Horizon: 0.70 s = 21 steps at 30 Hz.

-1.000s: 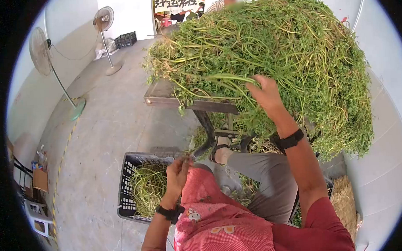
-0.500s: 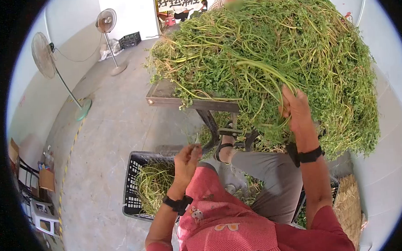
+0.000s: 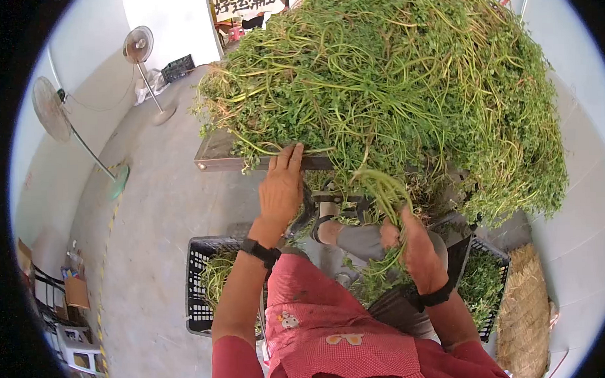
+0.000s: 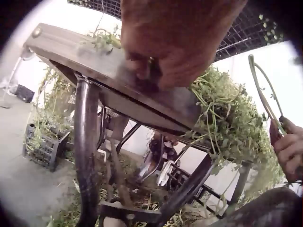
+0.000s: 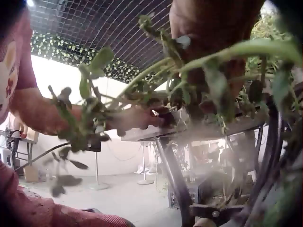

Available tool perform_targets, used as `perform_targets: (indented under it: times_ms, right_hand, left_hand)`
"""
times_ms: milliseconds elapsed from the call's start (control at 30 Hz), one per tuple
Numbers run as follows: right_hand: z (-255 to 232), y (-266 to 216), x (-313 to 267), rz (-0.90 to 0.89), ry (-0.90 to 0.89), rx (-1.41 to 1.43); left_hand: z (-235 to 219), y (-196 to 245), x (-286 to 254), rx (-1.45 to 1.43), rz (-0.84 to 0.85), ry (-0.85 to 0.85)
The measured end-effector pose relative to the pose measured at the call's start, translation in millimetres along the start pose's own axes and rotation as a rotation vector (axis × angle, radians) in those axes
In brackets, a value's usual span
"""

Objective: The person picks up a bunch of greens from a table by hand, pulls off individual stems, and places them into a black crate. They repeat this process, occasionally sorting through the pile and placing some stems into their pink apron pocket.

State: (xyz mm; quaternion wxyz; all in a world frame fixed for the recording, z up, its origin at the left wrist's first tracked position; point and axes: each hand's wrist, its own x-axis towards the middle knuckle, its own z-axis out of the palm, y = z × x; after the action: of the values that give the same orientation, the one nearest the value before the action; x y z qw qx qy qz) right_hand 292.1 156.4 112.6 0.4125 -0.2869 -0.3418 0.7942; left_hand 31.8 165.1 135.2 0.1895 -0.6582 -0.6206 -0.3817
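Note:
A large heap of leafy green stems (image 3: 392, 72) covers most of the table (image 3: 214, 149). My left hand (image 3: 280, 193) rests at the table's front edge, its fingers pointing forward beside a few loose stems; the left wrist view shows this hand (image 4: 175, 42) over the edge from close by. Lower and to the right, my right hand (image 3: 418, 248) grips a small bunch of stems (image 3: 384, 189), whose leafy ends hang over my lap. Leaves (image 5: 94, 113) partly cover the right wrist view.
A black crate (image 3: 196, 286) with stems stands at lower left, another crate (image 3: 502, 282) with greens at lower right, beside a straw mat (image 3: 525, 308). Table legs (image 4: 86, 151) rise below the tabletop. Two standing fans (image 3: 50, 108) are at the left.
My left hand has moved up and forward to the table edge. My right hand has come down from the heap towards my lap, holding the bunch.

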Motion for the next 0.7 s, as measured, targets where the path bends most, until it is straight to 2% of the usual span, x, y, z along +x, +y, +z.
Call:
perform_targets:
  times_ms: [33,100,167,200,267,500,567,600,667,700]
  right_hand:
    - [-3,6,-4,0.014,0.103,0.016]
    - [-8,14,-11,-0.017,0.061,-0.013]
    - [-14,24,-14,0.013,-0.113,0.116]
    - [-17,28,-15,-0.003,-0.127,0.116]
    - [-20,32,-15,-0.012,-0.146,0.136]
    - [-11,21,-30,-0.107,-0.114,0.225]
    - [-13,16,-36,-0.160,-0.112,0.181]
    - [-11,12,-40,-0.178,-0.098,0.153]
    - [-6,7,-49,-0.185,-0.055,0.139]
    - [-1,5,-55,-0.239,-0.062,0.044]
  left_hand:
    - [6,-5,-1,0.019,-0.044,-0.042]
    - [12,-10,-4,0.048,-0.085,-0.093]
    - [8,-14,-5,0.023,-0.046,-0.087]
    - [4,-13,-5,0.038,-0.046,-0.083]
    - [-2,0,-7,-0.076,0.054,-0.021]
    - [-61,59,-22,-0.172,0.261,0.073]
    - [-78,75,-39,-0.404,0.210,0.010]
    - [-84,82,-50,-0.421,0.207,-0.012]
    - [-92,89,-72,-1.153,-0.322,-0.121]
    - [-93,89,-79,-1.160,-0.341,-0.146]
